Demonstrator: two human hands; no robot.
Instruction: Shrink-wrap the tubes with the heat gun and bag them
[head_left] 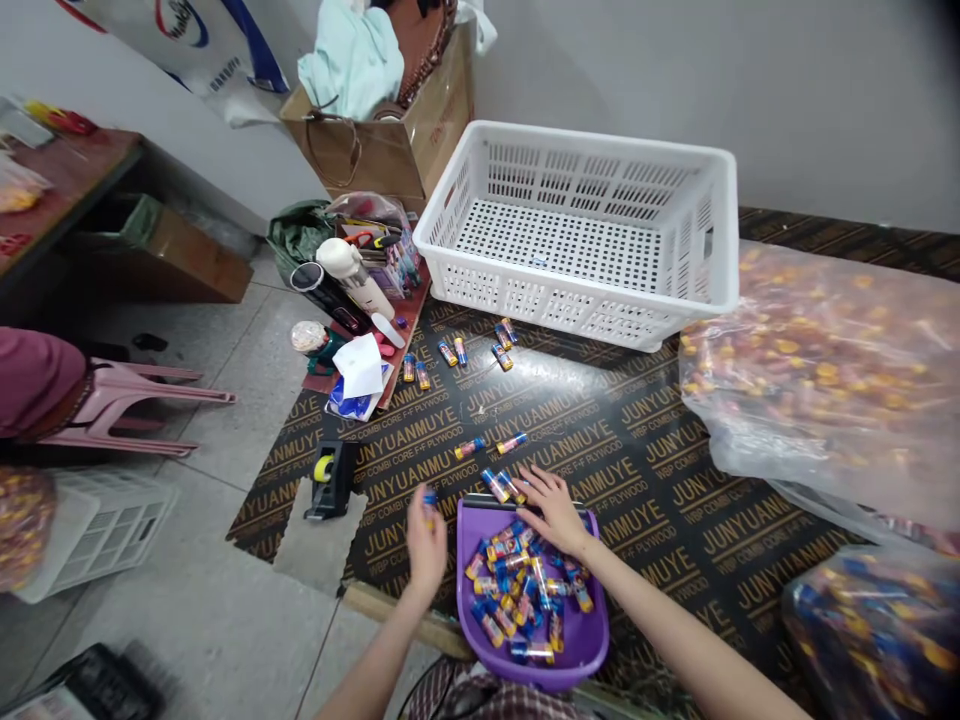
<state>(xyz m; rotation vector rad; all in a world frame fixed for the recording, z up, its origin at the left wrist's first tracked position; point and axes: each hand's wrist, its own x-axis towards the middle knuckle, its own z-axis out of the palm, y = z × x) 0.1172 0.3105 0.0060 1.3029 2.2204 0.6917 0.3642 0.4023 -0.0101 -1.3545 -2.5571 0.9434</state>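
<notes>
place: small packing workshop | signs: plywood worktop [675, 450], white crate [585, 230], bulk bags [832, 370], tape dispenser [330, 480]

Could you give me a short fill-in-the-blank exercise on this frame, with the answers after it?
1. The small wrapped tubes are heaped in a scoop whose colour is ____.
2. The left hand holds up one small ____.
3. The right hand rests at the scoop's far edge, beside loose tubes lying on the ____ board.
4. The white basket at the back is ____.

Missing words: purple; tube; plywood; empty
</notes>
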